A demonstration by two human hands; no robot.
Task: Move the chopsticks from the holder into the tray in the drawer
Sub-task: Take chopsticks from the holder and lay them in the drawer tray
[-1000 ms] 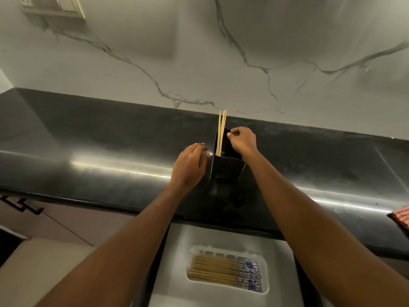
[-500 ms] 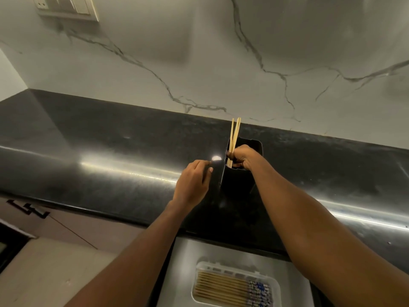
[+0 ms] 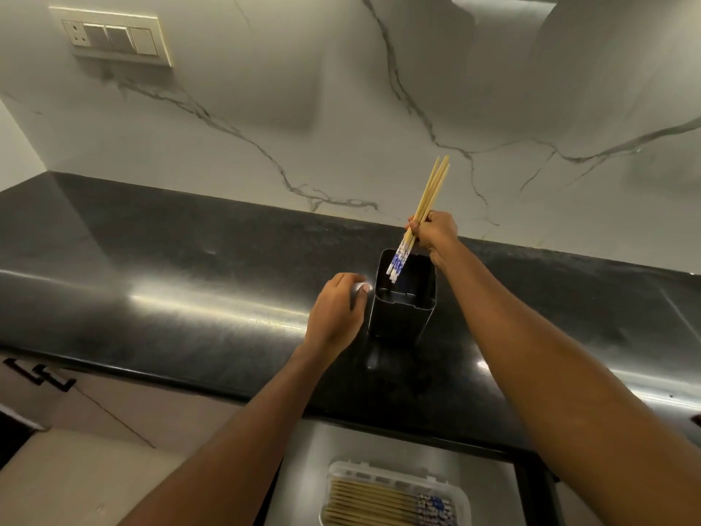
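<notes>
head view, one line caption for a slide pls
Right hand lifts chopsticks from black holder; left hand beside it.

The person's two arms are bare from the lower edge of the view up to the hands. The left forearm (image 3: 242,442), to the left of the black holder (image 3: 402,313), is long and slim and becomes narrow at the wrist. The right forearm (image 3: 550,354), to the right of the holder, looks much broader near the camera. The left hand (image 3: 335,317) shows a short thumbnail that shines pale in the light, just beside the holder's left corner. The right hand (image 3: 434,233), above the holder's back rim, shows rounded knuckles.
</notes>
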